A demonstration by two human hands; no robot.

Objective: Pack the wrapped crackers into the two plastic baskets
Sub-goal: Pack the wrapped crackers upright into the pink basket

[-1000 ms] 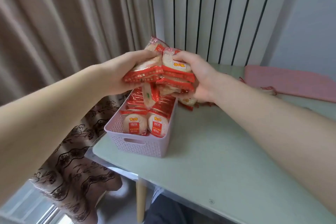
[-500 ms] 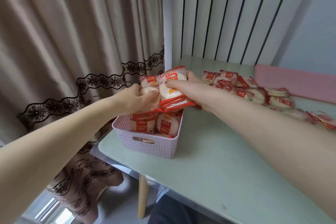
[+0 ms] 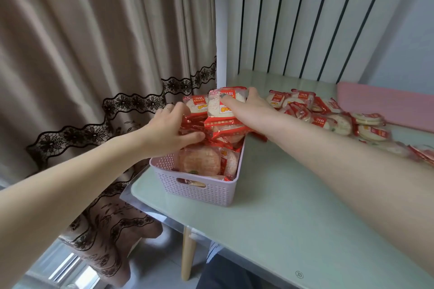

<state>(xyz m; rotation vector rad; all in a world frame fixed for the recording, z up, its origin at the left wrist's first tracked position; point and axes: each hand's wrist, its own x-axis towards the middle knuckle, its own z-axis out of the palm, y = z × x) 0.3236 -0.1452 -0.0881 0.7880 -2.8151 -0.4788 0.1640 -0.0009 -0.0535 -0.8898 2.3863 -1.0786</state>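
Gripping cracker packs [image 3: 220, 110] over the basket [image 3: 199, 191], both hands' fingers [image 3: 195, 137]; pale-green table [image 3: 293, 218], beige curtain [image 3: 94, 42].

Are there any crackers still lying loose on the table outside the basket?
Yes, a pile of wrapped crackers lies on the table to the right of the pink basket.

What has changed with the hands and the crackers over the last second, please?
Both hands, left hand and right hand, lowered the bundle of crackers from above the basket down onto its contents. They still grip it. The basket stayed put on the table.
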